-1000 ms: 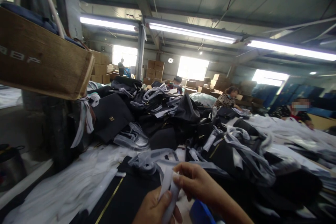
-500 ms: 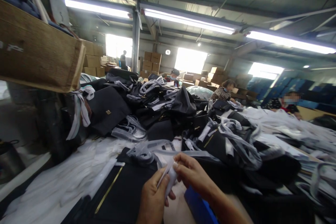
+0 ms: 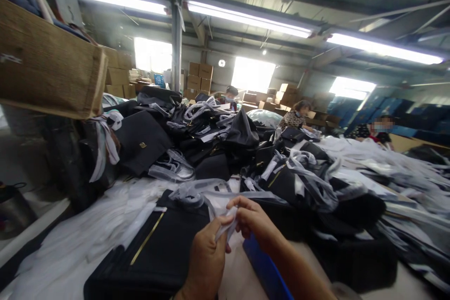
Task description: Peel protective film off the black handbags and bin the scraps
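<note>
Between my two hands is a piece of thin, whitish translucent wrapping (image 3: 230, 228), pinched by the fingers of both. My left hand (image 3: 208, 251) closes on its lower left side, thumb on top. Fingers of my right hand (image 3: 251, 218) grip its upper right side. Left of my hands lies a black bag (image 3: 168, 243) with a gold zipper (image 3: 149, 236). Straps in clear plastic wrapping (image 3: 197, 192) rest at the bag's far edge, just beyond my hands. Under my right forearm is a blue object (image 3: 263, 267), partly hidden.
Black bags with wrapped straps (image 3: 211, 136) are heaped ahead. White sheets (image 3: 91, 229) spread at the left, beside a dark post. A brown burlap bag (image 3: 49, 61) hangs upper left. Several people sit beyond the heap. Cardboard boxes (image 3: 198, 77) stand behind.
My hands have drawn the whitish wrapping into a thinner, more stretched shape, and my right fingers have shifted slightly. The view has tilted a little; the standing person at the back is no longer visible.
</note>
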Tool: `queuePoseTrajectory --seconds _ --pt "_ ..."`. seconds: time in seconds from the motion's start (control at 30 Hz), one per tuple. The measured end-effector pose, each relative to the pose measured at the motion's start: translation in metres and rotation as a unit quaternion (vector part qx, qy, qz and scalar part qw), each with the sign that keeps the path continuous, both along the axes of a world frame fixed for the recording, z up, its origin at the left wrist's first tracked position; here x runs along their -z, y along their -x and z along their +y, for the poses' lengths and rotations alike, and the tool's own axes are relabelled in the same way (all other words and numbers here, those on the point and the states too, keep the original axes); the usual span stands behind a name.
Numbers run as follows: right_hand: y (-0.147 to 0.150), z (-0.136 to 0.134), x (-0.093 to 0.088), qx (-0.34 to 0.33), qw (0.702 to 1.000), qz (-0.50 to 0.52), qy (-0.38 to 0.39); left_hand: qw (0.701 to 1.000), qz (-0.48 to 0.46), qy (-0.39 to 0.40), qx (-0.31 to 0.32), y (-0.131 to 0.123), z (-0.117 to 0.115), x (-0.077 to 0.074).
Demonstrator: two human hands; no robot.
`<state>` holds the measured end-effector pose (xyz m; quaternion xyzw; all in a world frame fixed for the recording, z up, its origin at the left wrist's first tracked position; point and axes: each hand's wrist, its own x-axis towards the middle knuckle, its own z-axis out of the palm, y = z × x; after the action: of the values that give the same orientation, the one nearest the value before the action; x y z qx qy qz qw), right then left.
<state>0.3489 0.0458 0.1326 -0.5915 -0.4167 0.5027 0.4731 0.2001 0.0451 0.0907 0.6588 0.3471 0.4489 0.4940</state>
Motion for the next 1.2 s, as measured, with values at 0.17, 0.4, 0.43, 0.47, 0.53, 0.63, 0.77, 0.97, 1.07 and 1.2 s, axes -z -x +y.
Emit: queuePoseTrajectory --seconds 0.17,0.4,0.43,0.47,0.53,0.63,0.77,0.97,1.07,1.2 --pt "-0.009 -0.007 0.010 0.027 0.996 0.080 0.029 0.986 0.049 -0.151 0.043 0.004 -0.003 0.005" --pt "-0.010 -0.022 0.006 -0.017 0.984 0.173 -0.029 0.977 0.069 -0.195 0.049 0.003 0.000 0.007" --pt "-0.009 -0.024 0.005 -0.023 0.982 0.183 -0.039 0.977 0.068 -0.197 0.043 0.003 0.000 0.009" --pt "-0.007 -0.026 0.004 -0.024 0.981 0.185 -0.049 0.976 0.067 -0.203 0.038 0.002 0.000 0.010" --pt "-0.005 -0.027 0.007 -0.020 0.984 0.170 -0.058 0.969 0.074 -0.233 0.027 0.000 0.000 0.013" --pt "-0.004 -0.024 0.020 -0.009 0.990 0.130 -0.054 0.951 0.110 -0.288 0.000 -0.002 -0.002 0.016" --pt "-0.009 -0.021 0.030 -0.002 0.993 0.097 -0.073 0.958 0.112 -0.257 0.055 0.005 -0.003 0.009" --pt "-0.007 -0.029 0.012 -0.047 0.989 -0.005 -0.143 0.980 0.004 0.122 0.157 0.021 0.016 -0.009" --pt "-0.001 -0.032 0.005 -0.060 0.983 -0.063 -0.163 0.952 -0.036 0.168 0.255 0.017 0.026 -0.011" --pt "0.004 -0.035 -0.003 -0.062 0.975 -0.128 -0.173 0.941 -0.031 0.145 0.303 0.011 0.029 -0.011"
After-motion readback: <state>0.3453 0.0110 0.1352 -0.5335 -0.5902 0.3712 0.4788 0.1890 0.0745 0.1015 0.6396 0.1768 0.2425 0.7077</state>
